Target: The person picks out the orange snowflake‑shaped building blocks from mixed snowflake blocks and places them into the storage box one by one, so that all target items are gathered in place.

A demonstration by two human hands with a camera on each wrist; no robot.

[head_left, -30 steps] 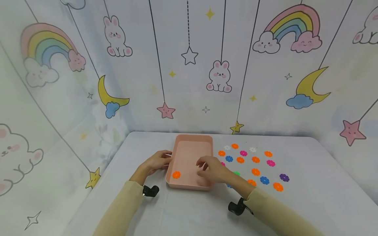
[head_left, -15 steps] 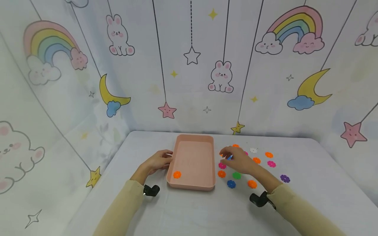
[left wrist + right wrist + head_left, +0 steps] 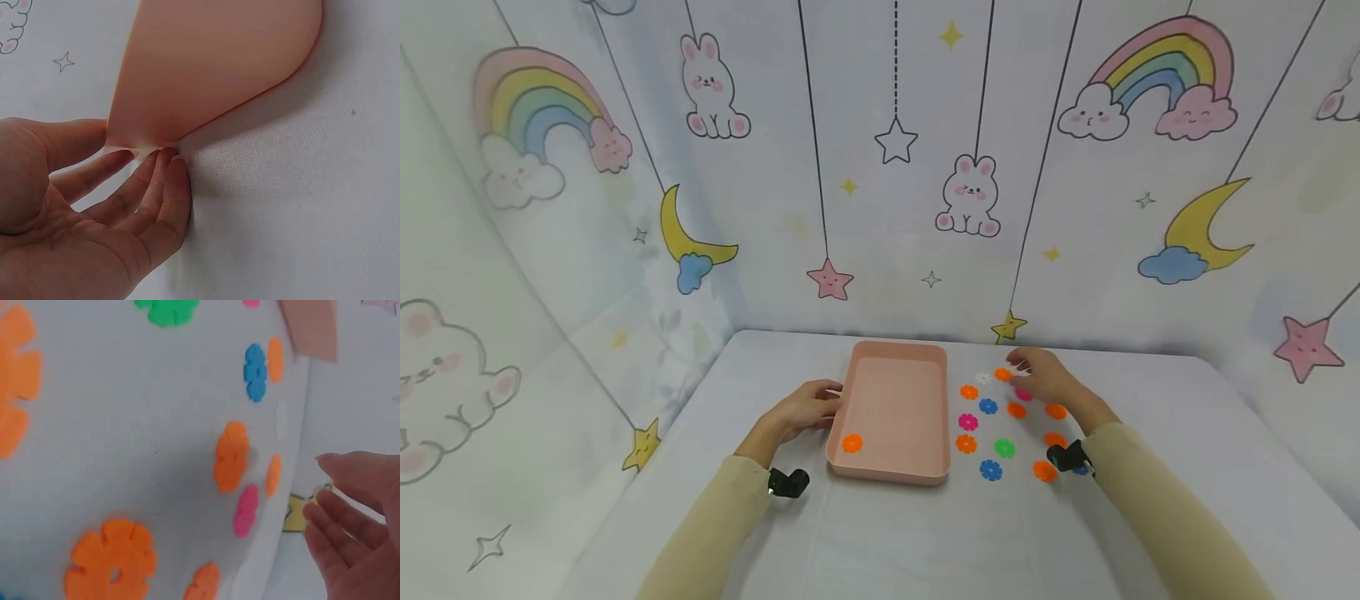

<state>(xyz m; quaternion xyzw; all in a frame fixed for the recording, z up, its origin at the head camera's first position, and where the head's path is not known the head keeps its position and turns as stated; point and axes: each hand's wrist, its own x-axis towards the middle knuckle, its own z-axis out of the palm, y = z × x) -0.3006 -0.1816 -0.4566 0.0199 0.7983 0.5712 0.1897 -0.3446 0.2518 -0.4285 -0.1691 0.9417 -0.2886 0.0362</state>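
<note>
A shallow pink tray (image 3: 889, 477) lies on the table with one orange notched, flower-shaped disc (image 3: 852, 443) at its near left. My left hand (image 3: 805, 408) holds the tray's left side; the left wrist view has the thumb at the rim and the fingers curled against the wall, the thumb tip partly hidden. My right hand (image 3: 1047, 377) hovers over the far discs, thumb and fingers apart, nothing visible between them. Nearest it are an orange disc (image 3: 1003, 375) and a pink disc (image 3: 1023, 394), partly covered by the hand.
Several more discs lie right of the tray, among them a white disc (image 3: 983, 378), a green disc (image 3: 1004, 448) and a blue disc (image 3: 991, 470). The right forearm hides some. A patterned cloth wall (image 3: 895, 217) rises behind the table.
My right hand has left the space over the tray and moved right and away, across the loose discs to the far ones. The left hand stays at the tray.
</note>
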